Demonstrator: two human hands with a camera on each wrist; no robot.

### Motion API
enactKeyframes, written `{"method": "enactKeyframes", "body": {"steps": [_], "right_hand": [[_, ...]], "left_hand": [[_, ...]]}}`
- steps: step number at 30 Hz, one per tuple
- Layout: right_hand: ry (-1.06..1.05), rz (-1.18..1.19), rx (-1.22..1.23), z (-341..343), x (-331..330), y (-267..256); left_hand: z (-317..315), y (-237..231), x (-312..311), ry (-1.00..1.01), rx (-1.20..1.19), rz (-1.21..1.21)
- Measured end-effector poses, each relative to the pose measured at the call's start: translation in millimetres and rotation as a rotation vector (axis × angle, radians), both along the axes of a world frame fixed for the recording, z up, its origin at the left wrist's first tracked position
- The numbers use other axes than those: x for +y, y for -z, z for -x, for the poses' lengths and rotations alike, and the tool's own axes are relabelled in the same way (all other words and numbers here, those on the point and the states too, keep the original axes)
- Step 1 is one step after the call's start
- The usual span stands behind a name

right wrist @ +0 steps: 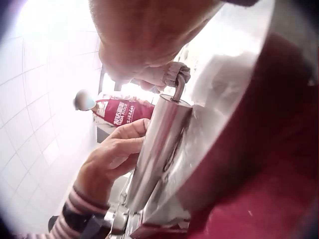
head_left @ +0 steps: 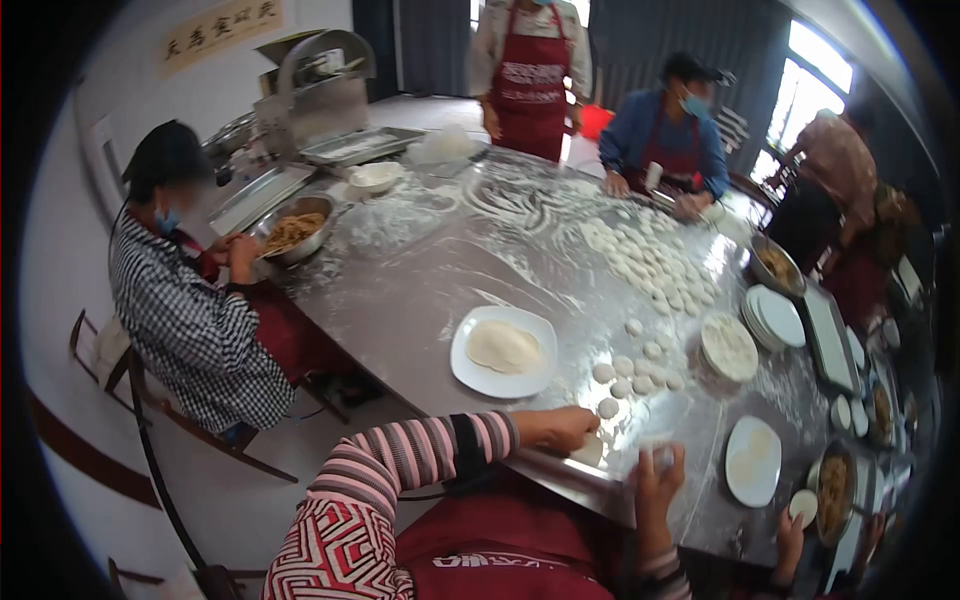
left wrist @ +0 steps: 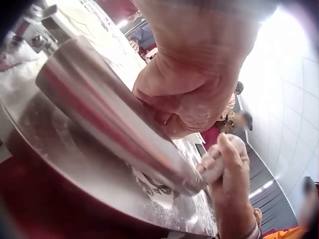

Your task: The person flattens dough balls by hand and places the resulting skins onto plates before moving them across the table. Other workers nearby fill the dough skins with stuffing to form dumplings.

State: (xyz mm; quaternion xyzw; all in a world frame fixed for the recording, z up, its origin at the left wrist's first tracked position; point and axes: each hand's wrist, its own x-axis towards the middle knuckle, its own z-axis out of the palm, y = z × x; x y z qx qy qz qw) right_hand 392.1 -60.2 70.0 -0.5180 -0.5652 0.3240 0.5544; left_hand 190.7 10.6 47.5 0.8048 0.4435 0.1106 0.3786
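Observation:
A shiny steel roller (right wrist: 159,144) lies along the table's near edge, with a bent metal crank (right wrist: 180,87) at one end. My right hand (head_left: 660,485) grips the crank's pale wrapped handle (right wrist: 177,72). On the roller's far side, my left hand (head_left: 565,428) has its fingers bent and its fingertips right at the metal, as the left wrist view (left wrist: 184,94) also shows. I cannot tell what lies between those fingertips. Beyond the left hand are several round dough pieces (head_left: 622,387) and a white square plate (head_left: 460,368) bearing pale flour.
Many dough pieces (head_left: 650,262) lie farther back on the floured steel table (head_left: 420,270). To the right are a flour-filled bowl (head_left: 729,348), stacked plates (head_left: 775,318) and a plate with flat wrappers (head_left: 752,485). People work around the table; another person's hand (head_left: 790,540) holds a wrapper.

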Motion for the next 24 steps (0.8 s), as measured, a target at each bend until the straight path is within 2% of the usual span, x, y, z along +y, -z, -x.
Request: {"method": "enactKeyframes", "body": {"steps": [4,6,10,12,13,15,16,18,21,24], "right_hand": [[0.014,-0.109,-0.096,11.4,60.9,8.1],[-0.004,-0.07,-0.019,9.9,49.3,4.8],[0.023,-0.084,-0.094,-6.4,-5.7,12.0],[0.032,-0.051,0.005,-3.2,-17.8,14.1],[0.041,-0.042,0.017,-1.0,-10.7,14.0],[0.043,-0.045,-0.103,1.9,31.9,6.9],[0.062,-0.072,-0.116,8.6,51.3,7.3],[0.049,-0.03,-0.1,18.3,75.6,11.0],[0.115,-0.064,-0.183,9.8,57.0,16.2],[0.09,-0.037,-0.117,-4.7,3.3,23.0]], "left_hand": [[-15.8,2.9,10.5,-0.051,0.002,-0.025],[-13.6,-13.1,7.1,-0.021,0.026,0.0],[2.1,-11.2,4.9,-0.003,-0.015,0.0],[9.5,-13.7,1.3,0.019,-0.076,0.164],[9.0,-13.3,-0.3,0.026,-0.062,0.173],[2.2,-17.5,1.2,0.063,-0.1,0.028],[-1.4,-12.4,4.3,0.021,-0.097,-0.037],[-8.5,-15.7,8.4,-0.004,-0.03,-0.024],[-10.3,-16.9,10.3,-0.046,0.027,0.019],[0.1,-1.3,9.5,-0.002,-0.027,-0.028]]}}
